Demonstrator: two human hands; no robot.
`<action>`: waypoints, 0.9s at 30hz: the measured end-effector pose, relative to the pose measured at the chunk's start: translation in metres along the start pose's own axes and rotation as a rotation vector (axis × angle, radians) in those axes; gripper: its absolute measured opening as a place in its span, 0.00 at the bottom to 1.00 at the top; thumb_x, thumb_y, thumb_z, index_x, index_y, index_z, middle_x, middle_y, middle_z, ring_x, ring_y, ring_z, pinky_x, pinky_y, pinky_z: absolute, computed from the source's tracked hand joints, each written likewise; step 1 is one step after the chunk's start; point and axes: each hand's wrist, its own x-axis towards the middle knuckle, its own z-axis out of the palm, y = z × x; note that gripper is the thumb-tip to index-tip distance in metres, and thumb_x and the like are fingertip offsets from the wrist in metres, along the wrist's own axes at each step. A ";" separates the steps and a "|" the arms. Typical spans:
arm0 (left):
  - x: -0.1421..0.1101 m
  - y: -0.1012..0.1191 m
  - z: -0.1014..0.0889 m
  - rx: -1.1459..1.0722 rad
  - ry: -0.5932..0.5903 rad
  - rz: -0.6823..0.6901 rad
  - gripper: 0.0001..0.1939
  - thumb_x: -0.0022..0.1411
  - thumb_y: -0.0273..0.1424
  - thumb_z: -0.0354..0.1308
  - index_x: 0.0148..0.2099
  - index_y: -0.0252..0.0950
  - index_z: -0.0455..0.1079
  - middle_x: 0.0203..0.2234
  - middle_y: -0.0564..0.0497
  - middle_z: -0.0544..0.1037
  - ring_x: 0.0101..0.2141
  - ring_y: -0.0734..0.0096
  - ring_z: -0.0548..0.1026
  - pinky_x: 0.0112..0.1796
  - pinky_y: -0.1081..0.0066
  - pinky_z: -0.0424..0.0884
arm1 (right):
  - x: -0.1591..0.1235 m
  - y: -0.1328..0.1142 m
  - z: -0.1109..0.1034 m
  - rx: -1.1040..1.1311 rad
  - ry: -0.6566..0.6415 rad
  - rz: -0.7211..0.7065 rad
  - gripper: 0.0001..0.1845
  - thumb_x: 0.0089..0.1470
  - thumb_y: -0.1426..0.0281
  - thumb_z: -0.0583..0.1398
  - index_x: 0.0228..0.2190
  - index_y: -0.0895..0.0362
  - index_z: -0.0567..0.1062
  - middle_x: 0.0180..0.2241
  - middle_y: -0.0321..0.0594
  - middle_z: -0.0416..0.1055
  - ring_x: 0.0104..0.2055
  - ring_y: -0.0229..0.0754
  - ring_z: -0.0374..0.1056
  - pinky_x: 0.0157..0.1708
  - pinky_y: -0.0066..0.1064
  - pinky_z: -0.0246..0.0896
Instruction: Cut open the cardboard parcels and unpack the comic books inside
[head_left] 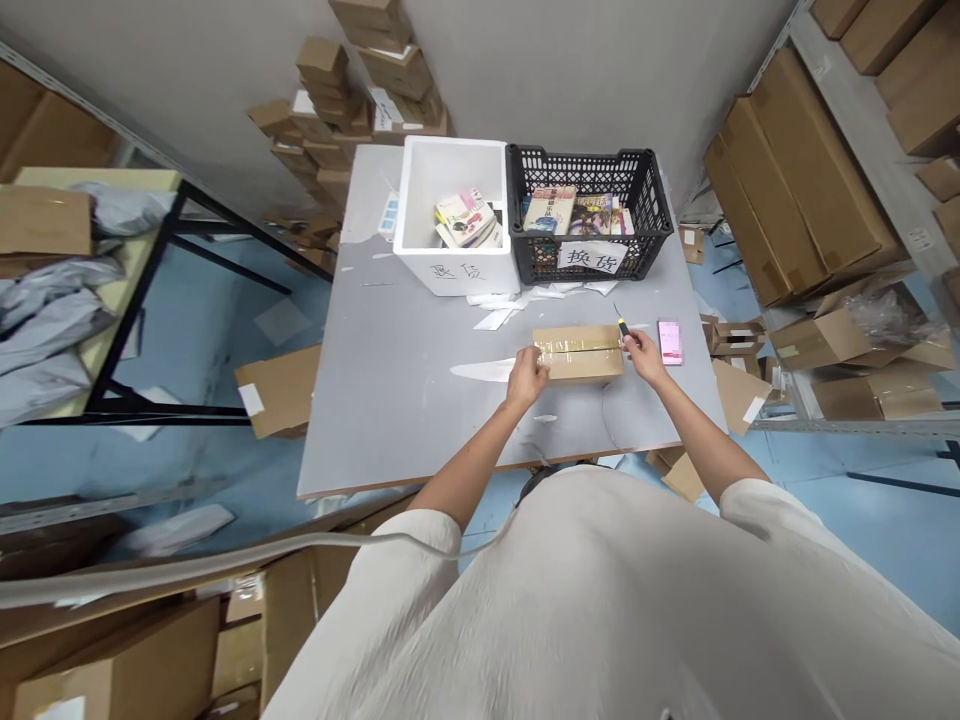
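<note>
A taped cardboard box (581,365) lies on the grey table in front of me, its top crossed by shiny clear tape with a dark seam along the middle. At the box's left end, my left hand (528,377) has its fingers curled against the edge, gripping it. My right hand (643,355) is closed around a utility knife (624,327) with a black and yellow handle, beside the box's right end. The knife's thin blade points up and away from me. A phone with a pink screen (670,343) lies to the right of that hand.
Behind the box stand a white foam bin (457,262) and a black plastic crate (591,262), both holding books. Paper scraps (499,312) lie before them. The table (375,400) has its front edge near my body. Shelves with cartons (802,190) flank the right side.
</note>
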 end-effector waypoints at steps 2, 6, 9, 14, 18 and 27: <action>-0.001 -0.004 0.001 0.012 -0.009 0.011 0.24 0.71 0.31 0.58 0.67 0.41 0.69 0.67 0.39 0.75 0.65 0.49 0.76 0.65 0.51 0.74 | -0.004 -0.007 -0.001 -0.063 -0.018 -0.035 0.31 0.63 0.40 0.63 0.52 0.51 0.82 0.49 0.45 0.83 0.49 0.51 0.79 0.55 0.47 0.78; -0.001 -0.013 0.003 -0.047 0.004 0.018 0.26 0.70 0.33 0.60 0.68 0.41 0.68 0.68 0.39 0.75 0.65 0.50 0.77 0.66 0.52 0.73 | -0.014 -0.028 0.001 -0.219 -0.221 -0.080 0.28 0.70 0.43 0.58 0.45 0.51 0.86 0.39 0.42 0.85 0.39 0.51 0.79 0.50 0.45 0.77; 0.000 -0.019 0.005 -0.099 0.012 0.040 0.26 0.69 0.33 0.62 0.67 0.41 0.68 0.68 0.39 0.75 0.63 0.51 0.78 0.65 0.52 0.74 | -0.015 -0.044 0.010 -0.385 -0.340 -0.198 0.24 0.72 0.46 0.60 0.44 0.49 0.87 0.38 0.41 0.86 0.41 0.54 0.80 0.52 0.43 0.74; 0.004 -0.028 0.013 -0.172 0.035 0.033 0.27 0.68 0.34 0.64 0.67 0.41 0.68 0.67 0.39 0.75 0.60 0.53 0.80 0.62 0.53 0.76 | -0.004 -0.068 0.035 -0.573 -0.478 -0.362 0.18 0.70 0.49 0.65 0.42 0.46 0.90 0.42 0.41 0.88 0.47 0.56 0.81 0.53 0.41 0.70; 0.008 -0.036 0.022 -0.233 0.063 0.056 0.27 0.66 0.33 0.67 0.65 0.40 0.68 0.64 0.40 0.77 0.56 0.54 0.81 0.59 0.55 0.78 | -0.002 -0.092 0.053 -0.810 -0.555 -0.372 0.21 0.76 0.53 0.59 0.50 0.48 0.90 0.49 0.44 0.89 0.52 0.55 0.81 0.51 0.37 0.67; 0.013 -0.047 0.030 -0.225 0.111 0.125 0.28 0.64 0.30 0.69 0.65 0.43 0.71 0.62 0.42 0.79 0.56 0.51 0.81 0.59 0.51 0.79 | -0.009 -0.131 0.067 -1.148 -0.642 -0.368 0.25 0.81 0.59 0.52 0.60 0.50 0.86 0.57 0.44 0.87 0.56 0.52 0.80 0.46 0.34 0.62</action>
